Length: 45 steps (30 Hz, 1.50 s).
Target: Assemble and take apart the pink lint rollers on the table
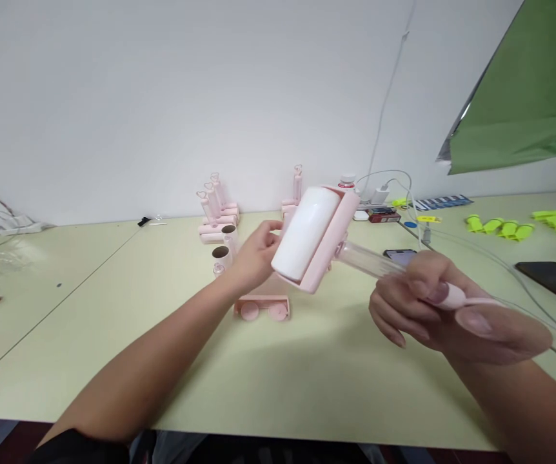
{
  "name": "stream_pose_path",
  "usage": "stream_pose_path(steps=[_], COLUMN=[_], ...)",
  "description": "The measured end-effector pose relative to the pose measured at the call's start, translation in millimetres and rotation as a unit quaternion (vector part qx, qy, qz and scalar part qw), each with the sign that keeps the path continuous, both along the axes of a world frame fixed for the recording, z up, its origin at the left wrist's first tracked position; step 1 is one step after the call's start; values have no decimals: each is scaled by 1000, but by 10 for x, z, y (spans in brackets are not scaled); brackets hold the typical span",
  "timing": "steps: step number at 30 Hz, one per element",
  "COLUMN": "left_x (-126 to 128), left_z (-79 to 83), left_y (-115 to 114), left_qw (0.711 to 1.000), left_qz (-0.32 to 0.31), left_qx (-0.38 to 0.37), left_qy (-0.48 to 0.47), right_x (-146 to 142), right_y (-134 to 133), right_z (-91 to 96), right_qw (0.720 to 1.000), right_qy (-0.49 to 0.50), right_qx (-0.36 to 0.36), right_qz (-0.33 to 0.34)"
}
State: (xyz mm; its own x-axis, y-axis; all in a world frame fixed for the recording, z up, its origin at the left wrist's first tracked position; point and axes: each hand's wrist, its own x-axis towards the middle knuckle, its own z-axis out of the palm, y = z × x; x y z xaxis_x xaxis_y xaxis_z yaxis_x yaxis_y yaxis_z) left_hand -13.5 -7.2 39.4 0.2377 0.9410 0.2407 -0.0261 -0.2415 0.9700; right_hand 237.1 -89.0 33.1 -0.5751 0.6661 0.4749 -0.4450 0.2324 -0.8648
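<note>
Pale green table [307, 380], white wall behind. We hold lint roller [307, 233] in air over table middle. Right hand [433, 303] closed tight round its clear handle. Left hand [257, 254] half curled, fingertips on end of white roll; whether they grip, we cannot tell.

Risk, as we judge it: sticky sheet catches left fingers, or twist pops roll from pink cover and it drops onto pink base [262, 308] below.

Count: one roller, one base, two cardboard cores [222, 255], two phones [400, 256], four yellow-green pieces [498, 225] in row.
</note>
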Motion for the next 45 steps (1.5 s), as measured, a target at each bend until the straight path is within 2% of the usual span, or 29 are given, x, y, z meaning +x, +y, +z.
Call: stream_pose_path(steps=[2,4,8,11,17,33,41,45], left_x=[-237,-432,-609,-587,-495,-467,-432,-402], left_z=[-40,-117,-283,-358,-399,-409,-448,-498], left_y=[-76,-162,-283,-315,-368,-400,-394,-412], left_qw=[999,997,993,993,996,996,996,994], left_qz=[16,37,51,28,-15,-12,-25,-55], left_qx=[-21,-9,48,73,23,26,33,53], left_qy=[-23,-64,-93,-90,-88,-79,-80,-76], right_x=[-11,-35,-96,-125,-142,-161,-177,-192], right_y=[-11,-5,17,21,20,99,104,116], right_z=[-24,-58,-115,-136,-171,-226,-255,-289], right_qw=[1000,999,997,996,995,994,993,991], right_qy=[-17,-36,-73,-66,-66,-44,-43,-49], right_qx=[5,9,-3,-2,-36,-45,-63,-80], right_qz=[19,38,39,53,68,94,90,100])
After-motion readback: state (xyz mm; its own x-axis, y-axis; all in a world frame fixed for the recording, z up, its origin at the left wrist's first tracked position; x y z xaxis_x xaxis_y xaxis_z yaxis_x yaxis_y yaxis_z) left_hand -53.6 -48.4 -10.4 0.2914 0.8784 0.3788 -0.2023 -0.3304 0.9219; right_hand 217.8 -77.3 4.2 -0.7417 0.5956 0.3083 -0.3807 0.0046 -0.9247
